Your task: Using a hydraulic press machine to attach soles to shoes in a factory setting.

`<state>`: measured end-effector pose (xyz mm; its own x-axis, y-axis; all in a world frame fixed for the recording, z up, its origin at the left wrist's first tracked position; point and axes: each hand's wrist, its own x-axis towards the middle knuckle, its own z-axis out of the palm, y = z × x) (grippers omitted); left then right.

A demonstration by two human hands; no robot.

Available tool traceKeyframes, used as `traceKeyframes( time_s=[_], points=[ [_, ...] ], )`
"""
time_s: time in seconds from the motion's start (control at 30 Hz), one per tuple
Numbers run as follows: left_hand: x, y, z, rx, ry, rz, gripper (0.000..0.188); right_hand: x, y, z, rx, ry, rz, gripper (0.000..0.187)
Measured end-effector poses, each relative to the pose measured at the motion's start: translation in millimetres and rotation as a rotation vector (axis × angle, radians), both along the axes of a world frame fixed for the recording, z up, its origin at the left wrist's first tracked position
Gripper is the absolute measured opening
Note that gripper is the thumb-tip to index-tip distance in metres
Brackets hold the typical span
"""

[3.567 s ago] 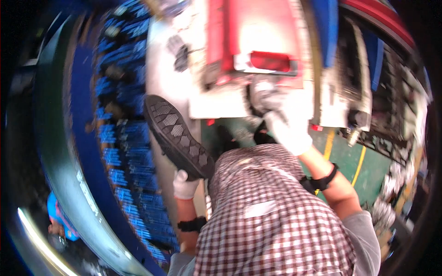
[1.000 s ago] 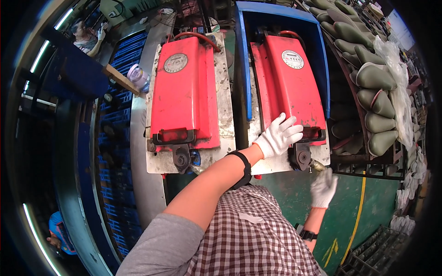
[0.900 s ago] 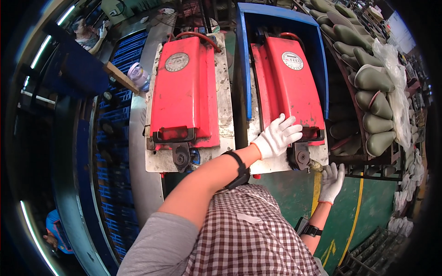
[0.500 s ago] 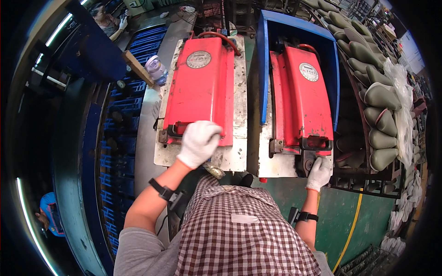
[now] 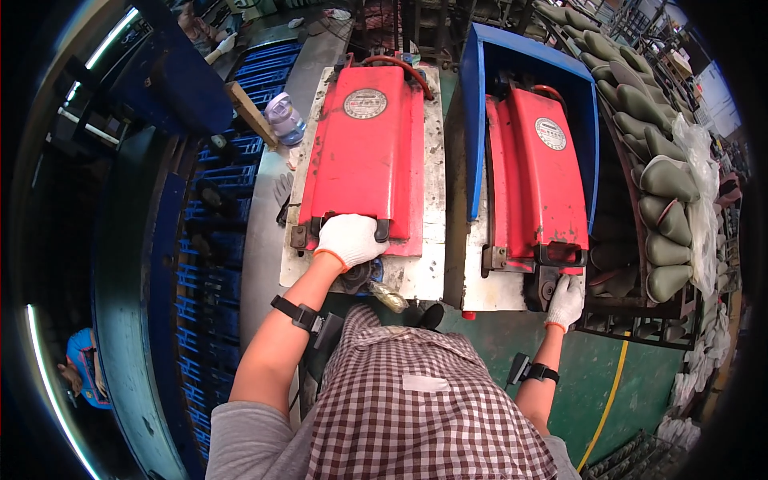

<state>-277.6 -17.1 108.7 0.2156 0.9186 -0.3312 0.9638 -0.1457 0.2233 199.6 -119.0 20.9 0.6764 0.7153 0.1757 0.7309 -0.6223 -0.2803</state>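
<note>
In a white knitted glove, my left hand point(image 5: 350, 242) is closed round the black handle point(image 5: 382, 230) at the front of the left red machine cover point(image 5: 360, 160). That cover lies lowered over a pale metal base point(image 5: 432, 232). My right hand point(image 5: 566, 304), gloved the same way, is at the front of the right red cover point(image 5: 540, 168), just below its black handle point(image 5: 563, 254). Its fingers are drawn together against a dark bracket point(image 5: 546, 286); what they grip, if anything, is hidden.
A blue hood point(image 5: 528, 50) surrounds the right machine. Grey-green shoe lasts point(image 5: 668, 178) fill a rack on the right, beside plastic sheeting point(image 5: 700, 184). A purple bottle point(image 5: 284, 118) stands on the metal ledge at left, next to a conveyor with blue racks point(image 5: 212, 256). Other people are at far left.
My left hand has come from above the left cover's front edge onto its handle and closed round it. The right hand stays by the bracket, its fingers slightly shifted. The view has moved slightly.
</note>
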Motion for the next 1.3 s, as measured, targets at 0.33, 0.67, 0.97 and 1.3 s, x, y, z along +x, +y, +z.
traceKeyframes(
  time_s=[0.33, 0.67, 0.97, 1.3],
  points=[
    [-1.4, 1.0, -1.8, -0.007, -0.009, 0.02, 0.049, -6.3, 4.1, 9.6, -0.045, 0.089, -0.078, 0.044],
    [-1.8, 1.7, -0.8, -0.033, -0.008, 0.018, 0.049, 1.2, 1.9, -1.5, -0.015, 0.035, -0.032, 0.04],
    [0.5, 1.9, 9.8, -0.08, 0.021, 0.018, 0.042, 7.5, 1.2, -14.2, 0.081, -0.032, -0.015, 0.036],
    [-1.2, 1.0, 0.3, -0.01, -0.014, 0.028, 0.046, -0.3, 2.9, -9.7, 0.118, -0.047, -0.037, 0.034]
  ],
)
